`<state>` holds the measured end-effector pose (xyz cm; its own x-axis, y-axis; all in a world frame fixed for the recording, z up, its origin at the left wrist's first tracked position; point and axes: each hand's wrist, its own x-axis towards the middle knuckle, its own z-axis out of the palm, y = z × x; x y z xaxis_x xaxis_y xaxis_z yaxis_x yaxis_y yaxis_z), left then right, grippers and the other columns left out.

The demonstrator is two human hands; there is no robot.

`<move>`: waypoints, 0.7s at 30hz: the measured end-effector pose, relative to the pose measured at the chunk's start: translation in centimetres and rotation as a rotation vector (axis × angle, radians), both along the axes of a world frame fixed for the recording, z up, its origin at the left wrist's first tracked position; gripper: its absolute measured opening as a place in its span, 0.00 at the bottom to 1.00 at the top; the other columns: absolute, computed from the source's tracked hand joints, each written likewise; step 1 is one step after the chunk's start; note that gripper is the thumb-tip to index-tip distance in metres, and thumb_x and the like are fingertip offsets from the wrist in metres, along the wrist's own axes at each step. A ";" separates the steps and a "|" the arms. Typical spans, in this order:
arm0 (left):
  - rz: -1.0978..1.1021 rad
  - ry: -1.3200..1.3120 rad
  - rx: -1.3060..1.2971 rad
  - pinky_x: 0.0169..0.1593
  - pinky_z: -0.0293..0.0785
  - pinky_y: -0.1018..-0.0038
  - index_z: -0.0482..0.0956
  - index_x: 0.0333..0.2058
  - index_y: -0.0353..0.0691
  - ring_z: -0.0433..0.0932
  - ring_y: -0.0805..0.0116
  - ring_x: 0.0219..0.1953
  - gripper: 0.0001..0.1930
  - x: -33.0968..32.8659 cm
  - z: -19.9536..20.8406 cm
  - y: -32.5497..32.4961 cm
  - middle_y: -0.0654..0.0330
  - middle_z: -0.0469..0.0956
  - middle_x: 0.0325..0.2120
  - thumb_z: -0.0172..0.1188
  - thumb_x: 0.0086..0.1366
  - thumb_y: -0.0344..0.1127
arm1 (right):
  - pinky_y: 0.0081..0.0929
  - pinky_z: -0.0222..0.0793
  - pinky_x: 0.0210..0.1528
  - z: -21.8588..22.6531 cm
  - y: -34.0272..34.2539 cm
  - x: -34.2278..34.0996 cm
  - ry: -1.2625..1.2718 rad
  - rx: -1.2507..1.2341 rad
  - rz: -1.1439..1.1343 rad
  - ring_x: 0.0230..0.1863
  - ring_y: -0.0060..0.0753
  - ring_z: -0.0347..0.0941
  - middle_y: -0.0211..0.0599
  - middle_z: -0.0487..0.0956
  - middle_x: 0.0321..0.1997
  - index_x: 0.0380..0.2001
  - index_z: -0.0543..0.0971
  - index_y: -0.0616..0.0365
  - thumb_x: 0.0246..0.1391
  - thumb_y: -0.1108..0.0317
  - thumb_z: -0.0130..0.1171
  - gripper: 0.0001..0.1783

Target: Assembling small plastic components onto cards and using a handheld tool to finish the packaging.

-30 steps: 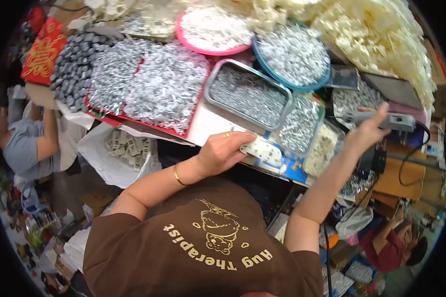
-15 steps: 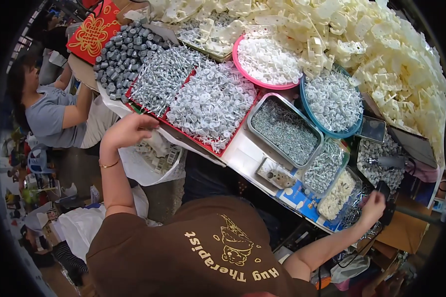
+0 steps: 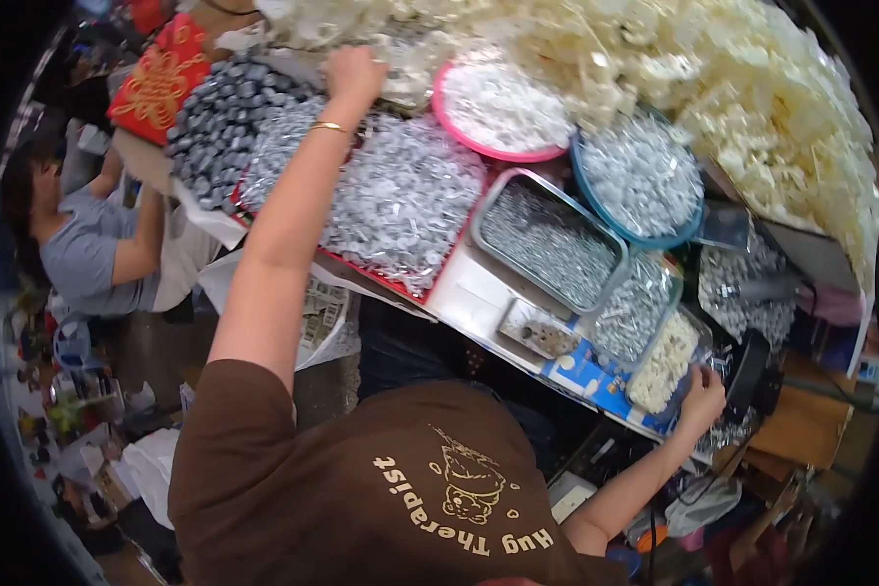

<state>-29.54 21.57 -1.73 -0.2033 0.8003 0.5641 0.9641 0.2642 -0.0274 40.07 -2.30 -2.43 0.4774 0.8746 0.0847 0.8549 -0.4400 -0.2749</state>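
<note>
My left hand (image 3: 355, 74) is stretched to the far side of the table, over a tray of small metal parts and cream plastic pieces (image 3: 405, 73). Its fingers are bent downward, and what they grip is hidden. Beneath that forearm lie grey cylindrical plugs (image 3: 230, 122) and a red tray (image 3: 430, 293) heaped with screws and translucent washer-like parts (image 3: 400, 200). At the right, my right hand (image 3: 703, 396) is closed, fingertips together, beside a clear tub of small cream pieces (image 3: 664, 366). Anything in its pinch is too small to make out.
Large cream plastic mouldings (image 3: 752, 107) pile up at the back. A pink basin (image 3: 503, 107), a blue basin (image 3: 645, 176) and a metal tray of small screws (image 3: 557, 239) stand mid-table. A dark-handled tool (image 3: 757, 376) sits at the right. A person (image 3: 98, 234) sits at the left.
My left hand has moved from the table's near left edge up and across to the far tray. My right hand has drawn back leftward from the dark-handled tool toward the tub.
</note>
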 end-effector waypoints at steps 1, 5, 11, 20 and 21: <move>0.017 -0.075 -0.120 0.44 0.76 0.54 0.87 0.35 0.39 0.82 0.45 0.37 0.17 -0.6 -0.9 0.5 0.48 0.84 0.31 0.66 0.54 0.47 | 0.39 0.75 0.44 -0.1 -0.1 0.0 0.019 0.027 0.014 0.41 0.51 0.82 0.50 0.85 0.38 0.43 0.85 0.60 0.54 0.58 0.66 0.19; -0.165 -0.003 0.178 0.45 0.73 0.54 0.87 0.38 0.44 0.79 0.46 0.40 0.16 -2.3 0.6 -3.0 0.48 0.82 0.33 0.66 0.58 0.49 | 0.43 0.76 0.42 -0.5 1.1 -1.3 -0.058 0.033 0.063 0.39 0.55 0.82 0.51 0.84 0.37 0.38 0.86 0.57 0.55 0.62 0.64 0.12; -0.197 -0.821 0.014 0.33 0.73 0.77 0.82 0.50 0.36 0.80 0.76 0.31 0.15 4.6 3.5 -12.1 0.54 0.83 0.35 0.62 0.67 0.35 | 0.42 0.76 0.38 1.2 1.6 -3.9 -0.024 0.162 -0.126 0.34 0.52 0.83 0.44 0.84 0.29 0.36 0.81 0.57 0.55 0.62 0.63 0.11; -0.709 -1.507 -0.257 0.47 0.75 0.75 0.73 0.49 0.35 0.80 0.66 0.45 0.12 19.5 2.7 -20.3 0.56 0.78 0.43 0.56 0.67 0.24 | 0.16 0.70 0.35 3.9 1.8 -11.0 0.735 0.556 0.092 0.35 0.16 0.76 0.34 0.83 0.35 0.45 0.78 0.65 0.65 0.73 0.58 0.08; -0.784 -1.399 -0.283 0.46 0.74 0.74 0.74 0.48 0.35 0.80 0.64 0.42 0.13 21.5 2.7 -21.2 0.56 0.79 0.41 0.58 0.65 0.25 | 0.17 0.71 0.38 4.7 1.3 -12.7 0.807 0.516 0.124 0.35 0.18 0.77 0.35 0.83 0.35 0.46 0.78 0.65 0.66 0.75 0.56 0.08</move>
<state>-8.00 0.35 0.97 0.0821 0.9888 0.1250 0.1651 -0.1372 0.9767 27.35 -0.96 2.28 0.4671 0.8697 0.1598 0.3563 -0.0197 -0.9342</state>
